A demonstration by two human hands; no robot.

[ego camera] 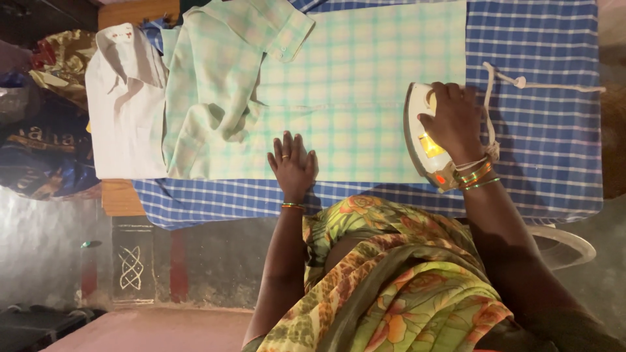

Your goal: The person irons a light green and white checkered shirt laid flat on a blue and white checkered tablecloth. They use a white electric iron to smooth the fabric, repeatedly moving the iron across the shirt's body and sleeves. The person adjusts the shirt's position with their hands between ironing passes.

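Mid-ironing: right hand (456, 120) clenched round white electric iron (424, 133) on pale green checked cotton shirt (365, 98). Left hand (292, 163) flat, fingers released, pinning shirt's near edge. Probably needs slow glide toward crumpled sleeve.

Left hand (292, 164) lay flat, palm down, fingers together and stretched straight out, thumb close alongside. Wore a ring on one finger and thin bangles at the wrist. Left forearm ran straight back toward the body, elbow only slightly bent. Right hand (454, 120) was curled in a closed grip, knuckles up, fingers wrapped over and under so the tips were hidden. Carried several bangles and a wound thread at the wrist. Right arm reached out further than the left, forearm straight, upper arm leaving the lower right corner of the view. Hands stayed well apart, neither touching the other.
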